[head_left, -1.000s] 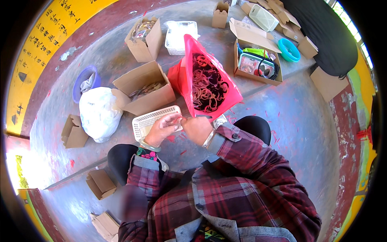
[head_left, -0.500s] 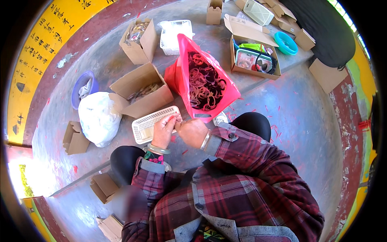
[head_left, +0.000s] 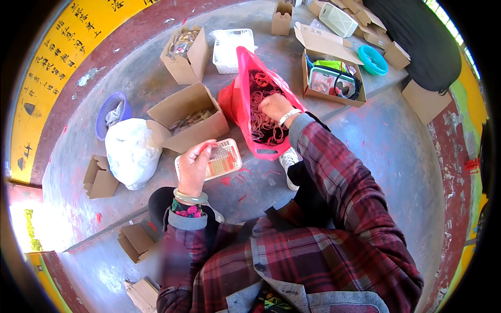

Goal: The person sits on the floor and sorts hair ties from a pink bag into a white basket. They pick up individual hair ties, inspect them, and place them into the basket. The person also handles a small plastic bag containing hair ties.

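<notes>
My left hand (head_left: 193, 171) is closed in a pinch on a thin red strip (head_left: 209, 144), held above a cream plastic basket (head_left: 236, 165). Flat pieces with reddish parts lie in that basket. Inside the mouth of a red bag (head_left: 244, 86), my right hand (head_left: 276, 107) rests on a heap of pink and dark-red cord loops (head_left: 259, 125). Its fingers are curled down into the loops, so what they grip cannot be made out.
Behind the basket stands an open cardboard box (head_left: 197, 129) of small packets. A white plastic sack (head_left: 133, 156) and purple basin (head_left: 100, 125) are at left. Another filled box (head_left: 194, 60), a white basket (head_left: 227, 68), a supply box (head_left: 334, 96) and teal basin (head_left: 372, 60) stand farther back.
My hands were together over the cream basket. The right hand has moved right and away into the red bag; the left has drawn slightly left, keeping the red strip.
</notes>
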Demonstrator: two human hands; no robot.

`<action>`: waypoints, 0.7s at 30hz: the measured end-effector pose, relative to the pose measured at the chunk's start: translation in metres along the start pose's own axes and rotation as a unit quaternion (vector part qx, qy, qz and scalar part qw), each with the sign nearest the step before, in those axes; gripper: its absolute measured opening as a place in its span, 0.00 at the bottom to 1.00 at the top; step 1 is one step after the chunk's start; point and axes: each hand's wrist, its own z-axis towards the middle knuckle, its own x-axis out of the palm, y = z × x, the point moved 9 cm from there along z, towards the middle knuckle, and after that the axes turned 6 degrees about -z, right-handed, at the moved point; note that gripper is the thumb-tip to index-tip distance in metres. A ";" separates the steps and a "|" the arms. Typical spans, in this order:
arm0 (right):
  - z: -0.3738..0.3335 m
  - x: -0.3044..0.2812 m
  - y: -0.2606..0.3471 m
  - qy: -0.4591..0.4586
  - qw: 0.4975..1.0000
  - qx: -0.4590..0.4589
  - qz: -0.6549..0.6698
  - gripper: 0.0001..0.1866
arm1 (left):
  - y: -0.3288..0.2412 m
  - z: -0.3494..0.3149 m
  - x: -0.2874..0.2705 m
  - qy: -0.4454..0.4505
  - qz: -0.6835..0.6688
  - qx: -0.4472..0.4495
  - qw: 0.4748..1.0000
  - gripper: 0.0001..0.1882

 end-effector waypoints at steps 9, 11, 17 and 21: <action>0.040 0.138 -0.028 0.060 0.908 0.171 0.377 0.16 | 0.041 0.009 0.025 0.035 -0.047 -0.068 0.996 0.11; 0.021 0.116 0.048 0.056 0.842 0.170 0.510 0.18 | 0.048 0.000 0.004 0.016 -0.008 -0.066 0.998 0.11; 0.058 0.149 0.014 -0.076 0.904 -0.007 0.420 0.22 | 0.050 0.013 0.028 0.055 0.029 -0.041 0.997 0.11; 0.029 0.127 0.057 -0.004 0.981 0.004 0.193 0.22 | 0.057 0.007 0.016 0.028 0.028 -0.044 0.998 0.12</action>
